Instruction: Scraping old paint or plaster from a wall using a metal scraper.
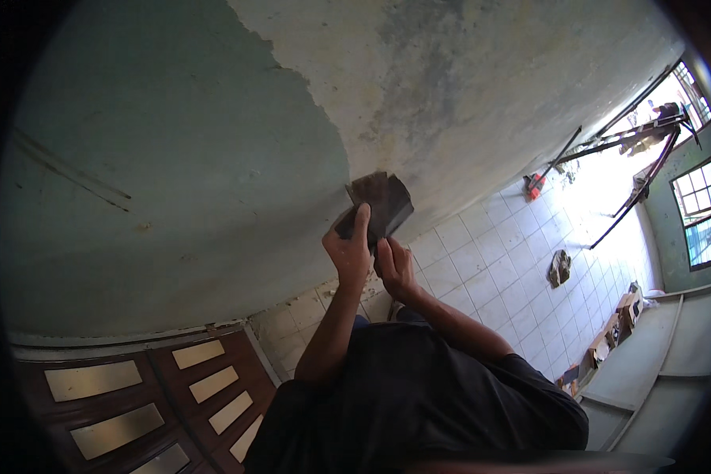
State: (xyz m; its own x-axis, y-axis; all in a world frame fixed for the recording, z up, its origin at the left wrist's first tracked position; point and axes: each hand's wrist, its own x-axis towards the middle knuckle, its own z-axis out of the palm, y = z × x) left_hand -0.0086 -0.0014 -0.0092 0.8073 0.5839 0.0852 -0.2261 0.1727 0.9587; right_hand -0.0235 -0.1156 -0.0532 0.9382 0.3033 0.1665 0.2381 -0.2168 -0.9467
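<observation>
In front of the wall (450, 103), both my hands are raised close together around two overlapping dark, flat plates. My left hand (349, 246) is closed on the nearer plate (369, 189), its thumb pressed flat against the face. Next to it, my right hand (396, 267) is closed at the lower end of the other dark plate (400, 209), which looks like a broad scraper; its handle is mostly hidden by the fingers. Green paint (213, 118) covers the wall's left part, with a ragged edge against bare, stained plaster just above the plates.
A brown panelled door (162, 379) stands at lower left. White floor tiles (498, 261) stretch rightward, with a crumpled cloth (559, 268) and a red-headed long-handled tool (536, 186). Dark metal frames (640, 189) stand near the bright opening. Cardboard boxes (608, 336) line the right side.
</observation>
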